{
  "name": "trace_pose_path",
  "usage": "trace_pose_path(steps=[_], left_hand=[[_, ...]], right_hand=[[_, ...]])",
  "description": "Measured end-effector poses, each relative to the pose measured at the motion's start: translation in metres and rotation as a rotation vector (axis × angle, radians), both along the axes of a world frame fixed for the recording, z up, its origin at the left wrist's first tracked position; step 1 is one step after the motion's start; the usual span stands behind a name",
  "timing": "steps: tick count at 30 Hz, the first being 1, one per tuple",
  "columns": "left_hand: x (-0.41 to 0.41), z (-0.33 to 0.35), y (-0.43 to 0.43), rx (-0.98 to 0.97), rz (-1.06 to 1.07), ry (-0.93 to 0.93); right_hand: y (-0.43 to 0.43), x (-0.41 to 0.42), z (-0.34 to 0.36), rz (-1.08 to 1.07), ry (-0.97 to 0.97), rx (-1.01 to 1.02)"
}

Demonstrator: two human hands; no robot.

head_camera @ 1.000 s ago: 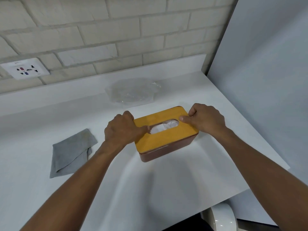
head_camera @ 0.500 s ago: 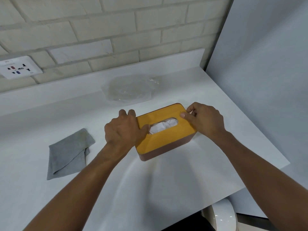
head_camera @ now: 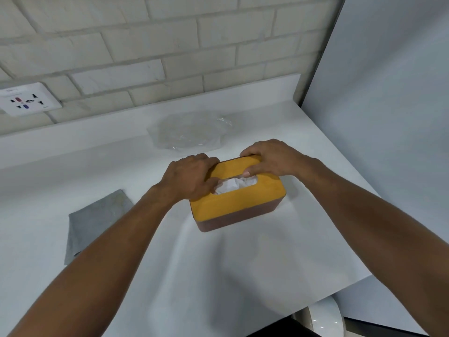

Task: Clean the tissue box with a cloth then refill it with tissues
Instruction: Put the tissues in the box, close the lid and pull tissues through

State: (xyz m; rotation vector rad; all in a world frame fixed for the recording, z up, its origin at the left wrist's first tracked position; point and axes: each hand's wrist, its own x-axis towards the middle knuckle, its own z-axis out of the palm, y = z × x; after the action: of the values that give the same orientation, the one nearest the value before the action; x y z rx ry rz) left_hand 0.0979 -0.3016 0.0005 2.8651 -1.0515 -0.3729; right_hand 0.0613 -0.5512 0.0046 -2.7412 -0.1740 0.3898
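While my left hand (head_camera: 192, 177) and right hand (head_camera: 272, 158) curl round the ten and one o'clock corners of the yellow-lidded brown rectangular tissue box (head_camera: 238, 221), centred on the white counter (head_camera: 218, 288), I fear uneven pressure could seat the lid (head_camera: 245, 199) crooked, pinching the white tissue (head_camera: 234, 185).

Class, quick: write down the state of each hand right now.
Left hand: closed, gripping the left end of the yellow-lidded brown tissue box.
Right hand: closed, gripping the same box's far edge.

left hand (head_camera: 192, 177): curled, gripping | right hand (head_camera: 272, 158): curled, gripping | forearms extended
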Motion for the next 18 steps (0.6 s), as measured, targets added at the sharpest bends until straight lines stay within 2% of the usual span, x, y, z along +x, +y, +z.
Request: trace_pose_path(steps=[3,6,9,11,14,16,18], left_hand=[[0.002,-0.008,0.001,0.000,-0.029,-0.057],[0.001,-0.016,0.004,-0.041,-0.025,-0.206],[-0.009,-0.013,0.008,-0.341,-0.052,-0.313],[-0.019,-0.002,0.011,-0.437,-0.143,-0.227],[-0.035,0.016,0.010,-0.225,-0.195,0.051],[-0.038,0.021,0.003,-0.058,-0.206,0.071],[-0.038,0.024,-0.008,0.022,-0.205,0.053]], right_hand=[[-0.001,0.002,-0.005,0.036,-0.024,-0.050],[-0.002,-0.004,-0.006,0.023,-0.082,-0.053],[0.002,-0.027,0.008,0.042,-0.166,0.031],[0.004,-0.043,0.016,0.090,-0.138,0.039],[0.008,-0.056,0.022,0.142,0.013,-0.047],[0.013,-0.053,0.024,0.185,0.059,-0.124],[0.020,-0.045,0.023,0.246,0.067,-0.196]])
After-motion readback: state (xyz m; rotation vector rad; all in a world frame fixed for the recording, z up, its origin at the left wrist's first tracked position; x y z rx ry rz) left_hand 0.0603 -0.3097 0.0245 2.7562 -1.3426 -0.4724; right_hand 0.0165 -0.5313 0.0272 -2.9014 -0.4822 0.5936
